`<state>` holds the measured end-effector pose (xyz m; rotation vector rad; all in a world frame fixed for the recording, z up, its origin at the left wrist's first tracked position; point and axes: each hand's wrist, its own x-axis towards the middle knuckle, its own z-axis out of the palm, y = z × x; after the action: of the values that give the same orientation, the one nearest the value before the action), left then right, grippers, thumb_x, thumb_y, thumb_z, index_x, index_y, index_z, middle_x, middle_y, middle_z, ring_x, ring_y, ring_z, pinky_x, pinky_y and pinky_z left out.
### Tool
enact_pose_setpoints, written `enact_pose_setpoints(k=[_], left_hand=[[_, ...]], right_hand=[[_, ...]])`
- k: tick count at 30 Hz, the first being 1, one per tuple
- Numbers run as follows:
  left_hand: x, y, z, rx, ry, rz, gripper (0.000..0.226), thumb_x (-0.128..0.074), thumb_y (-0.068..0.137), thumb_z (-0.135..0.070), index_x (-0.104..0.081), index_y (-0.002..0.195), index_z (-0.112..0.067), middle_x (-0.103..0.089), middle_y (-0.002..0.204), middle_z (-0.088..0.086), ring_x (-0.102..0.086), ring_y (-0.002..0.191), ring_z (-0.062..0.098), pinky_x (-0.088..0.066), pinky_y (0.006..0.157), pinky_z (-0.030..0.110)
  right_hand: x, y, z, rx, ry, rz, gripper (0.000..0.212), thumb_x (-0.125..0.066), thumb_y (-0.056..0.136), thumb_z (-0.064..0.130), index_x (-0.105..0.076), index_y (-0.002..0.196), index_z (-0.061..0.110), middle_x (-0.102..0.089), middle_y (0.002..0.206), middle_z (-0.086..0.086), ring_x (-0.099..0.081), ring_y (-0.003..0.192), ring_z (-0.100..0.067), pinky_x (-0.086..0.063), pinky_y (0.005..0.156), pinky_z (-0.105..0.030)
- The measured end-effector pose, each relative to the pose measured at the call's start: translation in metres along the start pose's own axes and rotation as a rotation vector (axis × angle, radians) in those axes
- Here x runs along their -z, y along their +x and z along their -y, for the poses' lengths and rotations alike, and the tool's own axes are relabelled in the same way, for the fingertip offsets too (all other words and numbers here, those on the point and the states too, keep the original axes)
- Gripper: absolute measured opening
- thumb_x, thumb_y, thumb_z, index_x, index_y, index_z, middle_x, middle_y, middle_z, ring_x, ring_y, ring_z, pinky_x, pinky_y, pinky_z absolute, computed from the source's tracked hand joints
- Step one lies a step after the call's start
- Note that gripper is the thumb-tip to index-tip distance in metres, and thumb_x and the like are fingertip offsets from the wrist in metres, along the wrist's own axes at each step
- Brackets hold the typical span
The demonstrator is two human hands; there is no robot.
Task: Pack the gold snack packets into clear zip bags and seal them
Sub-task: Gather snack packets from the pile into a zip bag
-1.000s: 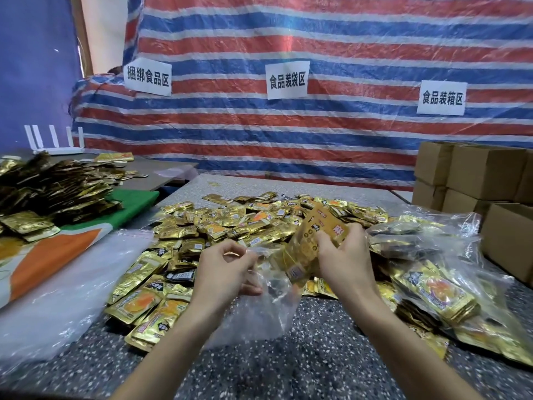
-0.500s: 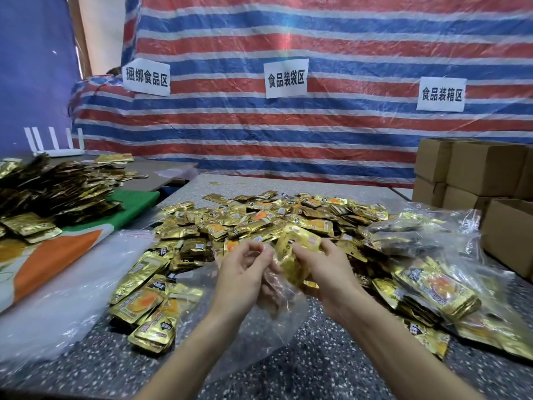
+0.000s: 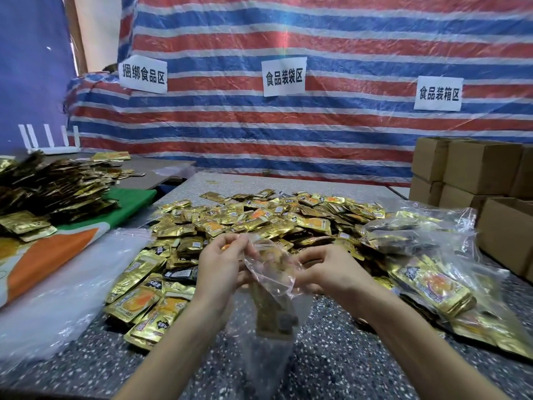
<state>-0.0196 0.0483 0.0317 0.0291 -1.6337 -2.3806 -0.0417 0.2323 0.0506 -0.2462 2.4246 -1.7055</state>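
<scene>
Holding the loaded bag up by its mouth, I judge the filling step done and the sealing step about to begin. My left hand is at the left edge of the mouth of the clear plastic zip bag. Its fingers are curled close and pinch the crumpled rim. Something small and orange shows at the fingertips, and I cannot tell what it is.

The bag hangs between my 2 hands over the speckled grey stone worktop. A short stack of gold foil snack packets stands on end in its lower half.

My right hand is at the right edge of the mouth. Its fingers are bent and nearly closed on the plastic, though blur hides the exact pinch.

The mouth looks bunched and not yet pressed closed. Next I would need to draw the 2 edges apart to flatten the rim and line up the zip strips. Then I would run a pinch along them from 1 end to the other.

A heap of loose gold foil packets lies just behind the bag, and filled clear bags lie to the right.
</scene>
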Motion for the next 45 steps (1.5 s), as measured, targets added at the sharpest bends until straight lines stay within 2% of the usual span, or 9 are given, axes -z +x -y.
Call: enact_pose_setpoints(k=[7,14,18,22,29,32,37,41,45], left_hand=[[0.015,0.005,-0.01,-0.202,0.444,-0.149,0.013,-0.067,0.09,-0.011,-0.064,0.08,-0.004,-0.059,0.049,0.004,-0.052,0.037,0.015,-0.037,0.033,0.023],[0.018,0.004,-0.023,-0.38,0.905,-0.227,0.017,-0.07,0.082,-0.011,-0.06,0.079,-0.024,-0.065,0.056,0.003,-0.065,0.056,0.028,-0.056,0.054,0.044],[0.017,0.003,-0.018,-0.246,0.68,-0.104,0.018,-0.059,0.083,-0.001,-0.061,0.081,-0.019,-0.058,0.046,0.0,-0.049,0.04,0.017,-0.037,0.041,0.028],[0.012,-0.004,-0.018,-0.185,0.501,0.022,0.019,-0.056,0.09,-0.002,-0.061,0.089,-0.02,-0.065,0.053,-0.004,-0.052,0.039,0.007,-0.035,0.035,0.017],[-0.006,-0.01,-0.016,-0.186,0.473,0.145,0.038,-0.046,0.089,0.007,-0.072,0.07,-0.015,-0.055,0.045,-0.003,-0.047,0.039,0.012,-0.034,0.036,0.02],[-0.015,-0.012,-0.013,-0.19,0.463,0.19,0.036,-0.05,0.091,0.004,-0.074,0.073,-0.017,-0.055,0.048,0.006,-0.051,0.042,0.014,-0.037,0.038,0.019],[-0.022,-0.016,-0.012,-0.218,0.441,0.23,0.026,-0.058,0.094,-0.002,-0.076,0.084,-0.018,-0.069,0.075,0.018,-0.057,0.049,0.014,-0.045,0.045,0.02],[-0.02,-0.019,-0.012,-0.206,0.435,0.258,0.019,-0.062,0.092,-0.002,-0.075,0.094,-0.015,-0.067,0.076,0.02,-0.058,0.052,0.009,-0.047,0.049,0.018],[-0.02,-0.019,-0.011,-0.204,0.423,0.272,0.018,-0.063,0.092,-0.001,-0.074,0.095,-0.015,-0.064,0.064,0.009,-0.059,0.053,0.011,-0.047,0.052,0.017]], right_hand=[[0.017,-0.003,0.017,0.184,0.023,-0.099,0.01,-0.079,0.073,-0.009,-0.078,0.079,-0.001,-0.075,0.08,-0.018,-0.07,0.062,-0.014,-0.053,0.053,-0.019],[0.022,0.004,0.011,0.231,0.188,-0.072,0.012,-0.069,0.082,-0.005,-0.078,0.087,0.001,-0.077,0.087,-0.017,-0.074,0.076,-0.023,-0.055,0.055,-0.024],[0.031,0.01,-0.002,0.135,0.188,0.052,0.039,-0.068,0.086,0.042,-0.077,0.101,0.007,-0.077,0.102,-0.012,-0.073,0.093,-0.027,-0.06,0.074,-0.036],[0.06,0.017,-0.039,-0.01,-0.478,-0.097,0.007,-0.071,0.091,0.018,-0.073,0.097,0.014,-0.073,0.097,-0.002,-0.07,0.091,-0.02,-0.058,0.081,-0.034],[0.08,0.008,-0.094,-0.398,-1.033,0.001,0.053,-0.077,0.076,0.015,-0.052,0.123,0.02,-0.056,0.119,-0.003,-0.056,0.101,-0.019,-0.051,0.078,-0.03],[0.084,0.01,-0.107,-0.415,-0.998,-0.083,0.039,-0.066,0.082,0.011,-0.051,0.118,0.018,-0.055,0.121,-0.008,-0.055,0.099,-0.021,-0.047,0.075,-0.03],[0.089,0.01,-0.11,-0.382,-1.076,-0.152,0.002,-0.049,0.087,0.022,-0.049,0.088,0.021,-0.054,0.085,0.003,-0.056,0.083,-0.019,-0.043,0.07,-0.031],[0.086,0.012,-0.094,-0.27,-0.586,-0.342,0.032,-0.041,0.103,0.026,-0.051,0.077,0.009,-0.058,0.071,-0.003,-0.054,0.056,-0.015,-0.042,0.052,-0.021],[0.078,0.001,-0.043,-0.236,0.32,-0.269,0.01,-0.048,0.095,0.012,-0.048,0.086,0.007,-0.057,0.07,-0.007,-0.056,0.052,-0.018,-0.048,0.048,-0.025]])
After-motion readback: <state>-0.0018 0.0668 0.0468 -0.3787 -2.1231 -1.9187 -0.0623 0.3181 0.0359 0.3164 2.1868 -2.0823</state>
